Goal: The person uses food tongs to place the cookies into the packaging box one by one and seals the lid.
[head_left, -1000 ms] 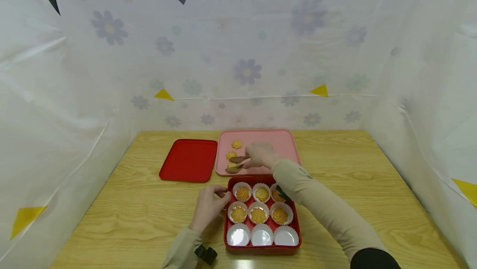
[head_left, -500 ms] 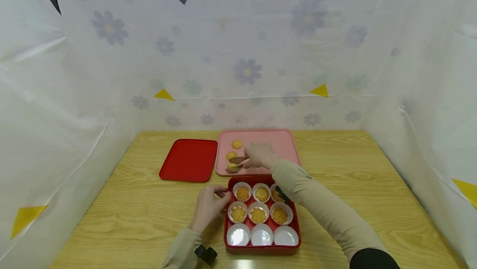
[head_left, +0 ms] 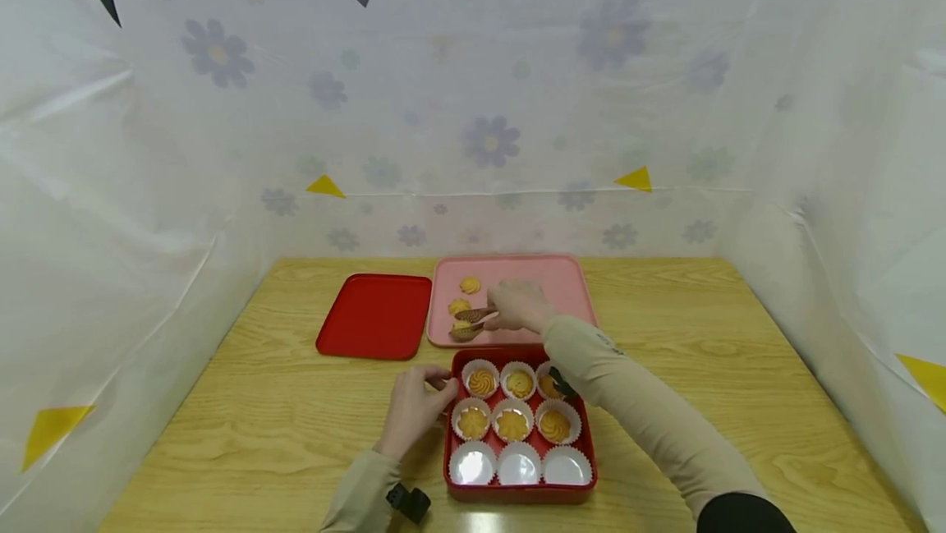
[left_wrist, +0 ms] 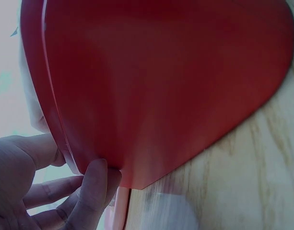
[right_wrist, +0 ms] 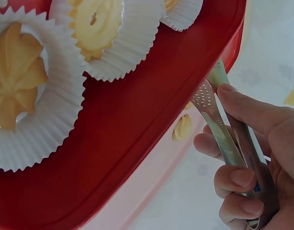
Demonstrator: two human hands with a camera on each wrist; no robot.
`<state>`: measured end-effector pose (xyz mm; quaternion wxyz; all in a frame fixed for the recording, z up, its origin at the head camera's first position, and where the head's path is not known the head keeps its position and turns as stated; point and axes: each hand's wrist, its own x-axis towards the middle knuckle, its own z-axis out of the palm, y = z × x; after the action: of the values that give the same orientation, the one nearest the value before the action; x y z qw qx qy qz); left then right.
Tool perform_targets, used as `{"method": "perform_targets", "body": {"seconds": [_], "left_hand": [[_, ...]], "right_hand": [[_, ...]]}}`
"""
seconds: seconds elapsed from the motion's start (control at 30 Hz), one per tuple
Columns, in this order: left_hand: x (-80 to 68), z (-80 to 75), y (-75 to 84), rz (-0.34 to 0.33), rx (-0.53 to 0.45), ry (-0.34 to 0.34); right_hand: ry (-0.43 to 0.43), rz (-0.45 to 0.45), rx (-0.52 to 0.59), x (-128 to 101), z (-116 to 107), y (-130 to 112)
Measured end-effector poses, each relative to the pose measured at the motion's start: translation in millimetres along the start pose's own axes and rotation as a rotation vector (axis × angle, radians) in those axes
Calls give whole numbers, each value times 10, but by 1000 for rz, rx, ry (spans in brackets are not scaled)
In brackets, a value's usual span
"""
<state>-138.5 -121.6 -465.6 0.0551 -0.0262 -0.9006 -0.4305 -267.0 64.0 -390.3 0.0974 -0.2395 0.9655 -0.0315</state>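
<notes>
A red box [head_left: 521, 493] with nine white paper cups stands near the table's front; several cups hold yellow cookies [head_left: 512, 425], and the front row is empty. My left hand [head_left: 414, 406] grips the box's left rim [left_wrist: 65, 143] with thumb and fingers. Behind the box lies a pink tray [head_left: 557, 277] with three loose cookies [head_left: 469, 285]. My right hand [head_left: 517, 306] holds metal tongs [head_left: 473, 322] over the tray; their tips close on the nearest cookie. In the right wrist view the fingers [right_wrist: 242, 178] wrap the tongs [right_wrist: 218, 124] above the box's corner [right_wrist: 137, 129].
A red lid [head_left: 375, 316] lies flat to the left of the pink tray. The wooden table [head_left: 739, 336] is walled on three sides by a white flowered plastic sheet [head_left: 488, 139].
The tongs' tips have drawn together on the nearest cookie on the pink tray and risen slightly. My left hand stays on the box's rim.
</notes>
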Motion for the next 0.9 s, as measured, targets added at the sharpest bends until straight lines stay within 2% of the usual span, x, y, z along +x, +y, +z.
{"method": "perform_targets", "body": {"seconds": [0.33,0.6,0.9], "left_hand": [[-5,-11,13,-10,-11,-10],[-8,-12,20,-10,-5,-7],[-17,4,42,-14,-15,-9]], "right_hand": [[26,-48,21,-169,-139,111],[62,-119,116,-382,-224,275],[120,-150,118,-739,-226,459]]}}
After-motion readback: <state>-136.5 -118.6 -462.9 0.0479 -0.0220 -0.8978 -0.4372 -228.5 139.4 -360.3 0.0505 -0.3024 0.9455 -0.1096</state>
